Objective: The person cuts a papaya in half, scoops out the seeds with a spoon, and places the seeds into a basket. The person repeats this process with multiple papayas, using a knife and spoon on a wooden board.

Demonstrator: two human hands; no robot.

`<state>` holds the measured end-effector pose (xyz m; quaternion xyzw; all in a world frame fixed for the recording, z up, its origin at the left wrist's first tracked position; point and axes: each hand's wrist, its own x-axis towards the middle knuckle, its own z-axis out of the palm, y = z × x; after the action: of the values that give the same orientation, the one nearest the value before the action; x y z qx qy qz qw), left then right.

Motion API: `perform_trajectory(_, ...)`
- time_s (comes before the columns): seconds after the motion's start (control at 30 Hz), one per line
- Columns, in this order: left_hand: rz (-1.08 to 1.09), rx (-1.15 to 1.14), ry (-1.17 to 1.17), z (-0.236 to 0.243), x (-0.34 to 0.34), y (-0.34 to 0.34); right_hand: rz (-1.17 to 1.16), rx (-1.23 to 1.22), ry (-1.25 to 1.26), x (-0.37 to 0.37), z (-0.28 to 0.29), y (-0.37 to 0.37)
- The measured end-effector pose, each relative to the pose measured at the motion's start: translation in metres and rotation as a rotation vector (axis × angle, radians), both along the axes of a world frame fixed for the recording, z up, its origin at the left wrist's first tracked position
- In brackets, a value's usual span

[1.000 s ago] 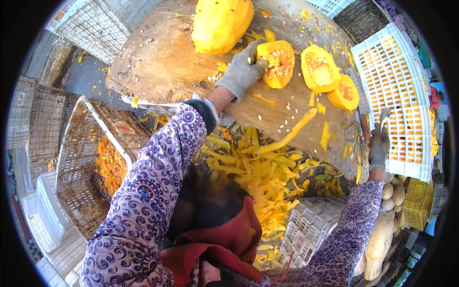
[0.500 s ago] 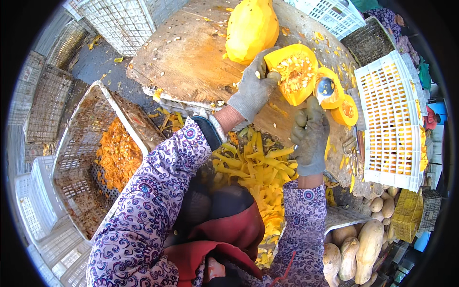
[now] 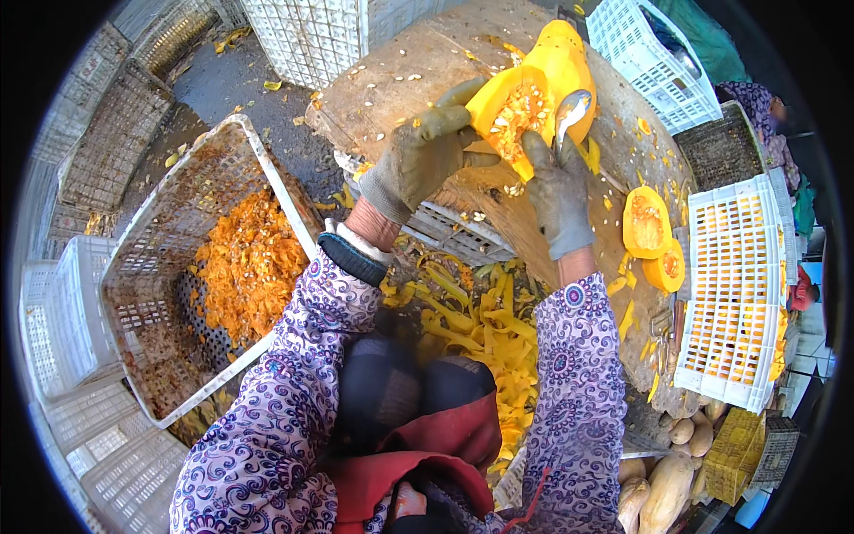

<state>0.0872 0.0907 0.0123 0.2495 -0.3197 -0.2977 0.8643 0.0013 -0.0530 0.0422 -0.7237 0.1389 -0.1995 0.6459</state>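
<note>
In my gray-gloved left hand [image 3: 427, 156] I hold a peeled orange squash piece [image 3: 503, 105] from its left side, its seedy hollow facing up. A metal spoon [image 3: 572, 109] is gripped upright in my gloved right hand [image 3: 556, 191], its bowl at the piece's right edge, thumb by the seeds. A larger peeled squash [image 3: 561, 40] lies just behind. Two cut pieces with seed hollows [image 3: 646, 222] [image 3: 664, 267] rest to the right on the wooden board [image 3: 382, 76], which carries scattered seeds and peel scraps.
A dirty crate [image 3: 151, 347] of orange pulp stands left, peels [image 3: 471, 311] lie below the board, and a white crate [image 3: 725, 294] stands right. Unpeeled squashes [image 3: 663, 494] lie lower right. More crates surround the board; a co-worker's patterned sleeve [image 3: 756, 111] shows at the upper right.
My right hand has come from the board's right side with a spoon to the squash piece, which my left hand has lifted up and leftward. The view has also shifted.
</note>
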Motion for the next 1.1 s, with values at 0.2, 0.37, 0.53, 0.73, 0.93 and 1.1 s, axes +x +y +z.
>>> perform_trajectory(0.2, 0.15, 0.35, 0.008, -0.007, 0.012, 0.013, 0.117, -0.108, 0.105, 0.024, -0.013, 0.005)
perform_trajectory(0.37, 0.388, 0.357, 0.148, -0.023, 0.015, 0.008, 0.185, -0.367, 0.2, 0.039, -0.01, 0.011)
perform_trajectory(0.53, 0.72, 0.469, -0.098, -0.042, 0.023, -0.002, 0.035, -0.527, 0.085, 0.042, -0.019, 0.01)
perform_trajectory(0.73, 0.974, 0.666, -0.299, -0.063, 0.024, -0.019, 0.079, -0.06, 0.102, 0.001, -0.04, 0.017)
perform_trajectory(0.93, 0.841, 0.85, -0.342, -0.064, 0.025, -0.015, 0.138, 0.442, 0.306, -0.016, -0.05, 0.037)
perform_trajectory(1.1, 0.743, 0.743, -0.446, -0.054, 0.028, 0.007, 0.124, 0.547, 0.426, -0.008, -0.054, 0.031)
